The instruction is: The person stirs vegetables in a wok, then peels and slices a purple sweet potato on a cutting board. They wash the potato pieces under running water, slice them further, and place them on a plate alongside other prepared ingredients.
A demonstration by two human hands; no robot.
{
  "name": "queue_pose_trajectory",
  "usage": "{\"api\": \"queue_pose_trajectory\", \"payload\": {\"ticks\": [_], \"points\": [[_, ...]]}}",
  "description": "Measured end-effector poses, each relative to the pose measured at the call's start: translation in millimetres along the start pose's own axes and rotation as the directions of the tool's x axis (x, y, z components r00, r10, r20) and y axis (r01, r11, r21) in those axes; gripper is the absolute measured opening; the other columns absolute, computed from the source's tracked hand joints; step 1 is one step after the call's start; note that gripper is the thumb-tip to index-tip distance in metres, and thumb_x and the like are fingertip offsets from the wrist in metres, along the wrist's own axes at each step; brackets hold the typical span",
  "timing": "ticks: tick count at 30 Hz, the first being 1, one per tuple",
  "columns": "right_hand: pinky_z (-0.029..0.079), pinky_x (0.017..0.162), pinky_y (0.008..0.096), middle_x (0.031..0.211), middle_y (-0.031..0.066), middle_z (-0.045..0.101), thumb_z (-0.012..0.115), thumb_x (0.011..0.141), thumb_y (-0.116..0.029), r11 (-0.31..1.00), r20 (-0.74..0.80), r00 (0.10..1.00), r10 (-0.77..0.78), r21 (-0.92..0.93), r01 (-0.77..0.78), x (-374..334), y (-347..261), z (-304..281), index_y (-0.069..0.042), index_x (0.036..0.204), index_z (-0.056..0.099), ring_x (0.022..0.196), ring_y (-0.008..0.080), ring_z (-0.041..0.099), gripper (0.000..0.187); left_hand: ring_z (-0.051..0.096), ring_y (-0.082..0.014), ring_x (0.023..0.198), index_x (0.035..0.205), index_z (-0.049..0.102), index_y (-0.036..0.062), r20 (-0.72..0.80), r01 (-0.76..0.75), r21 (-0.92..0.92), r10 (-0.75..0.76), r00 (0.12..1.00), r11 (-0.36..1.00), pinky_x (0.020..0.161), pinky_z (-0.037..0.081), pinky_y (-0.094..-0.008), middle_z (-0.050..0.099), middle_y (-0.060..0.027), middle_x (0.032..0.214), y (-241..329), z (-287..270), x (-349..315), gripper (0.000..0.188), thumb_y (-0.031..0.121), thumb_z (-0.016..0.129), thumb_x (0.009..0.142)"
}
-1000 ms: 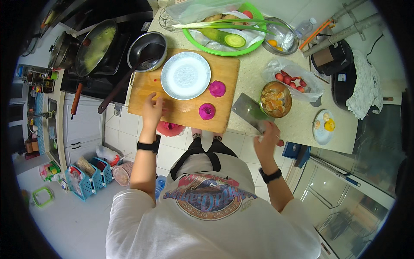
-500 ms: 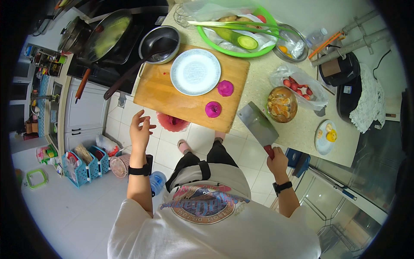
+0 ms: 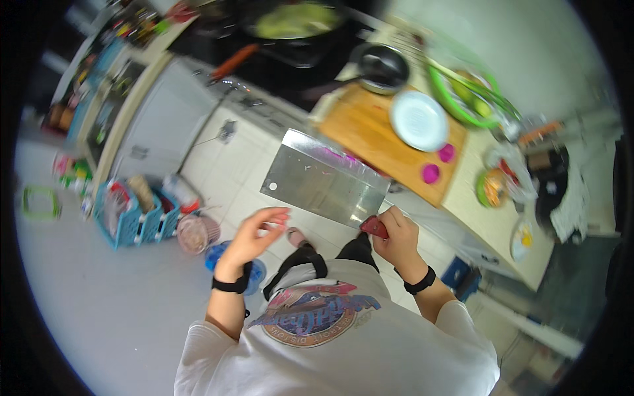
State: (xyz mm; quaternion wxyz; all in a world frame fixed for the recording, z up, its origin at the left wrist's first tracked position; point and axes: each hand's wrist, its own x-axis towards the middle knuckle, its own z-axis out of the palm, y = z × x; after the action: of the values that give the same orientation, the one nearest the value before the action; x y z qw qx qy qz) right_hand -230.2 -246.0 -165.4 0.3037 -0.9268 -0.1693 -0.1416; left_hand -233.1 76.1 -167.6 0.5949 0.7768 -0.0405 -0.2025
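My right hand grips the dark red handle of a cleaver. Its broad metal blade, with bits of purple near the upper edge, is held in the air in front of me and points left. Near the blade's lower left, my left hand is empty, with fingers loosely curled and apart. Beyond the blade lies a wooden cutting board on the counter. On it are a pale plate and two round purple pieces, apart from both hands.
A frying pan with green food sits on the black stove. Beside the board stand a metal bowl and a green basket of vegetables. To the right are a bowl of orange pieces and a small plate. Blue baskets stand at left.
My view has turned left, so the counter sits farther right. The cleaver has come up and across in front of me, its blade now pointing left. My left hand is lower and nearer it.
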Motion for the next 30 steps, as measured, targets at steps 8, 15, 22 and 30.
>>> {"api": "queue_pose_trajectory", "payload": {"ticks": [8, 15, 22, 30], "points": [[0.047, 0.051, 0.0402, 0.079, 0.0103, 0.051, 0.064, 0.067, -0.007, 0.97, 0.144, 0.96, -0.241, 0.024, 0.24, 119, -179, 147, -0.008, 0.081, 0.052, 0.059, 0.0319, 0.057, 0.019, 0.055, -0.0111, 0.1, 0.13, 0.049, 0.005, -0.26, -0.179, -0.398, 0.077, 0.963, 0.9, 0.081, 0.046, -0.026, 0.058, -0.0038, 0.115, -27, -83, -48, 0.041, 0.019, 0.061, 0.094], [0.051, 0.052, 0.0374, 0.083, 0.0109, 0.054, 0.064, 0.08, -0.018, 0.935, 0.192, 0.916, -0.353, 0.05, 0.35, 210, -294, 275, -0.007, 0.088, 0.054, 0.061, 0.0288, 0.062, 0.017, 0.053, -0.0078, 0.099, 0.119, 0.056, 0.0046, -0.587, -0.329, -0.578, -0.101, 0.803, 0.747, 0.088, 0.042, -0.0249, 0.06, 0.0004, 0.107, -58, -211, -12, 0.029, 0.025, 0.048, 0.1], [0.05, 0.067, 0.0422, 0.094, 0.0154, 0.052, 0.073, 0.071, -0.016, 0.796, 0.193, 0.81, -0.554, 0.41, 0.446, 337, -384, 383, -0.005, 0.11, 0.054, 0.08, 0.0356, 0.059, 0.044, 0.057, -0.0085, 0.094, 0.112, 0.057, 0.005, -0.793, -0.51, -0.479, -0.103, 0.601, 0.714, 0.085, 0.044, -0.0231, 0.063, -0.0018, 0.101, -85, -393, 18, 0.025, 0.025, 0.051, 0.099], [0.047, 0.086, 0.0466, 0.113, 0.0229, 0.053, 0.073, 0.078, -0.033, 0.683, 0.303, 0.653, -0.694, 0.566, 0.462, 525, -463, 492, -0.001, 0.125, 0.049, 0.101, 0.0416, 0.055, 0.062, 0.062, -0.0256, 0.085, 0.103, 0.05, 0.0018, -0.825, -0.697, -0.565, -0.272, 0.496, 0.442, 0.078, 0.053, -0.044, 0.061, -0.0118, 0.091, -115, -600, 17, 0.026, 0.028, 0.045, 0.101]]}}
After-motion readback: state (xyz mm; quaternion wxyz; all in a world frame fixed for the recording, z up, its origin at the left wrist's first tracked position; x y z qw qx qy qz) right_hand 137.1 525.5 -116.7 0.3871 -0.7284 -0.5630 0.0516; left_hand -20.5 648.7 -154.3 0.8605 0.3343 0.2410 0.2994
